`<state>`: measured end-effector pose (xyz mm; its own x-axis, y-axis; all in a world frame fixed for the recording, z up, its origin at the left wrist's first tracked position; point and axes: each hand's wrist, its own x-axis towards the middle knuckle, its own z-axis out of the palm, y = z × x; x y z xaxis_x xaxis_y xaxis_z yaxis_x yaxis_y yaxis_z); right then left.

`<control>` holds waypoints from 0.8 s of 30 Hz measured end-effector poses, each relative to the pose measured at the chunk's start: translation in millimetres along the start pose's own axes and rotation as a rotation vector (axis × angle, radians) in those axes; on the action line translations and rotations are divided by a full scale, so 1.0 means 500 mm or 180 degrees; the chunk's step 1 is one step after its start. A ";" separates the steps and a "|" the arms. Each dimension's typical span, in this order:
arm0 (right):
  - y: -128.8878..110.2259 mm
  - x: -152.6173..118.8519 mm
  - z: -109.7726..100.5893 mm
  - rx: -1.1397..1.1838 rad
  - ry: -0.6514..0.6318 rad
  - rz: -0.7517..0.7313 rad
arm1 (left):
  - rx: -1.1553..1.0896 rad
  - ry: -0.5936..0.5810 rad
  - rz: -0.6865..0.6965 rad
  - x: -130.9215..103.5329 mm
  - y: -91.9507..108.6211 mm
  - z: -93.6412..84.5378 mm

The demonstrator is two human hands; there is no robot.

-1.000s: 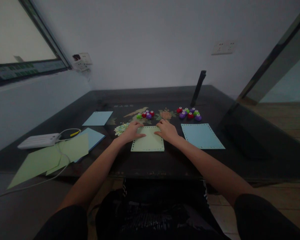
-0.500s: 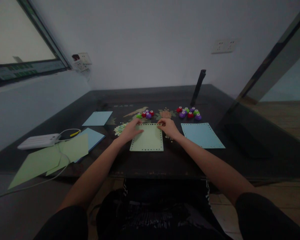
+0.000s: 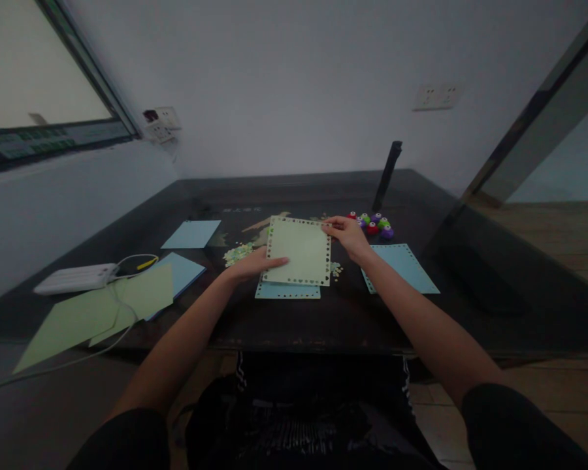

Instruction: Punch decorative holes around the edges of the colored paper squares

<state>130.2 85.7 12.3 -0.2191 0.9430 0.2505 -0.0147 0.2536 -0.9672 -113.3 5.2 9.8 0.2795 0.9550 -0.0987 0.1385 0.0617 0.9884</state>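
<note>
A pale green sheet (image 3: 301, 251) with small holes punched along its edges is held up off the table. My left hand (image 3: 255, 263) grips its left edge, thumb on top. At its top right corner my right hand (image 3: 347, 235) pinches the paper. Beneath it lies a blue sheet (image 3: 288, 292), also with punched edges, mostly covered. Small paper cut-outs (image 3: 237, 254) are piled beside my left hand, with more cut-outs (image 3: 336, 268) right of the green sheet. Another punched blue sheet (image 3: 404, 266) rests to the right.
Several red, green and purple punches (image 3: 373, 228) stand behind my right hand. A black upright object (image 3: 388, 175) is farther back. At left are a blue sheet (image 3: 192, 234), green sheets (image 3: 85, 318) and a white device (image 3: 76, 279) with a cable.
Both hands have lifted the green sheet off the table and moved it slightly right, uncovering the lower strip of a blue sheet. The punches behind it are now hidden.
</note>
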 end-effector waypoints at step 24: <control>0.040 0.085 0.048 -0.2483 -0.0329 0.0339 | -0.1123 0.1493 0.0519 0.042 -0.009 -0.034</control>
<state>97.3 125.4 2.6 -0.2710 0.9555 0.1163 0.6907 0.2772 -0.6679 -124.2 30.0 5.4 -0.1888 0.9812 0.0390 -0.2165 -0.0803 0.9730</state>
